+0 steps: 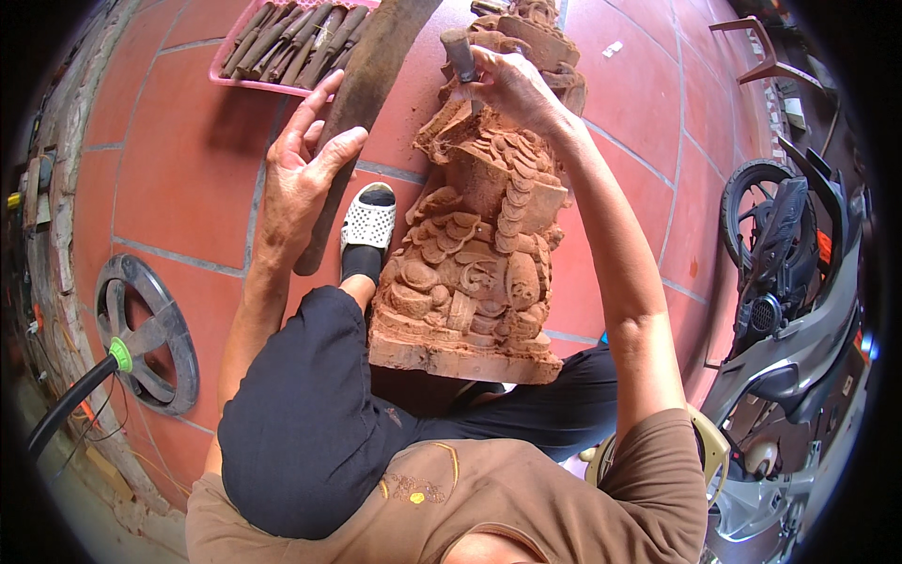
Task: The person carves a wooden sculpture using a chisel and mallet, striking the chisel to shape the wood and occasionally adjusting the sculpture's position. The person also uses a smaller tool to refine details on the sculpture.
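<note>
My right hand (pixel 515 89) is closed around a chisel (pixel 458 54), its dark handle upright and its lower end at the upper part of a reddish-brown wood carving (pixel 460 254). Rounded lumps, scales and layered folds cover the carving, which stretches away from me with a flat base at the near end. My left hand (pixel 303 169) has its fingers stretched out and thumb apart. A long wooden club-like mallet (pixel 371 85) slants beside that palm, its narrow end near my wrist; the thumb overlaps it. Whether the hand bears its weight I cannot tell.
A pink basket (pixel 218 77) of several wooden-handled tools stands at the far left on red floor tiles (pixel 178 179). Near the left wall is a grey spoked wheel-shaped base (pixel 146 334). A motorbike (pixel 799 310) and a reddish chair (pixel 766 56) are at right. My sandalled foot (pixel 368 221) sits beside the carving.
</note>
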Demonstrator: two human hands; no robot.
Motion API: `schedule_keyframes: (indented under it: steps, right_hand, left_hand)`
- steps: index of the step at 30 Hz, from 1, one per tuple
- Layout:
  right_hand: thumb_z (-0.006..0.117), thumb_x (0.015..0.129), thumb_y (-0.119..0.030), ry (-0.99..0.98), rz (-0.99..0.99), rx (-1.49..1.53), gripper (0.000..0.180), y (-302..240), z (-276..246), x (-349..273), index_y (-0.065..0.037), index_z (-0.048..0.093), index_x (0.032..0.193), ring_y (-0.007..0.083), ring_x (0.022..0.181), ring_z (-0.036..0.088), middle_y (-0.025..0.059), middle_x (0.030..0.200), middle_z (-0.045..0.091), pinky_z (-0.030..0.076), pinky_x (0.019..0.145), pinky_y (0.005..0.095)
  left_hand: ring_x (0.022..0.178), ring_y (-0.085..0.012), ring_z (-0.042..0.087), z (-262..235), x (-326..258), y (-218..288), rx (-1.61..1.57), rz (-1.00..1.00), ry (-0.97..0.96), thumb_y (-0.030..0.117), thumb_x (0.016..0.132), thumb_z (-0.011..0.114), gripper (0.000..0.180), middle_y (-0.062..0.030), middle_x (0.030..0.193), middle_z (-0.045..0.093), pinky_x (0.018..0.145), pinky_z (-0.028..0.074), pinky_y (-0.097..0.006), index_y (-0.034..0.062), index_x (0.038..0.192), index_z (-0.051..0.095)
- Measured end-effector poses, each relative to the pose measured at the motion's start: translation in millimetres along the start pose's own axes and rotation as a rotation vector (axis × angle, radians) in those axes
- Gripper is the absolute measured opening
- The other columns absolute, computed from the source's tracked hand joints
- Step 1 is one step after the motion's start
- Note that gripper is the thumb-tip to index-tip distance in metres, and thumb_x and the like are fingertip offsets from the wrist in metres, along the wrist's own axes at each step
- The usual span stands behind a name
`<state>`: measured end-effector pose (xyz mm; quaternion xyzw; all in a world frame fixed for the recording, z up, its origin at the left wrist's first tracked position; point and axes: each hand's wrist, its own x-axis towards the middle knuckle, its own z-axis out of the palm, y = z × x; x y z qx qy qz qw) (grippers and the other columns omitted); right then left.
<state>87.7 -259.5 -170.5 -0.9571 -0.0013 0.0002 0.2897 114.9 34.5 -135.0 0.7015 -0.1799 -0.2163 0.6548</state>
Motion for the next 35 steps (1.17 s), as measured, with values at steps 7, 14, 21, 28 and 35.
schedule_keyframes:
  steps: [7,14,21,28,35]
  right_hand:
    - [0.076,0.083,-0.029,-0.036,0.032,-0.012,0.038,-5.7,2.5,1.0,-0.003,0.058,0.103,0.0299,0.082,0.066,0.0159,0.088,0.067,0.051,0.074,0.0413]
    - [0.077,0.082,-0.031,0.003,0.025,0.027,0.038,-6.6,3.6,-2.7,-0.003,0.057,0.099,0.0257,0.075,0.061,0.0134,0.079,0.062,0.049,0.07,0.0397]
    - [0.078,0.081,-0.031,-0.014,0.022,-0.05,0.039,-9.3,2.5,1.3,-0.001,0.056,0.095,0.0321,0.076,0.064,0.0166,0.082,0.065,0.049,0.07,0.043]
    - [0.078,0.081,-0.03,-0.003,-0.01,-0.012,0.039,-5.1,4.9,1.9,-0.001,0.056,0.095,0.0319,0.076,0.064,0.0165,0.081,0.065,0.05,0.069,0.0429]
    - [0.077,0.083,-0.031,0.004,-0.015,-0.014,0.038,-2.8,4.7,-2.2,-0.002,0.059,0.099,0.0291,0.08,0.067,0.0156,0.085,0.067,0.052,0.073,0.0414]
  left_hand:
    - [0.077,-0.004,0.056,4.2,-0.9,-9.0,0.059,0.058,-0.002,0.013,0.09,0.068,0.061,-0.0007,0.102,0.065,0.069,0.048,-0.02,0.0101,0.147,0.045]
    - [0.11,-0.0148,0.058,2.7,-2.0,-1.3,0.112,0.051,0.028,0.013,0.091,0.067,0.06,-0.0085,0.128,0.061,0.099,0.042,-0.031,0.0083,0.146,0.045]
    - [0.133,-0.0179,0.047,8.3,-0.1,-4.6,0.118,0.127,-0.033,0.014,0.093,0.064,0.058,-0.0098,0.147,0.048,0.117,0.026,-0.039,0.0051,0.147,0.043]
    - [0.132,-0.0155,0.046,9.9,-2.9,-4.0,0.257,0.176,-0.022,0.014,0.093,0.065,0.058,-0.0084,0.147,0.049,0.113,0.033,-0.036,0.0089,0.147,0.044]
    - [0.125,-0.0154,0.052,8.9,0.1,-4.0,0.041,0.107,0.066,0.016,0.093,0.066,0.058,-0.0086,0.139,0.056,0.115,0.027,-0.03,0.0144,0.147,0.046]
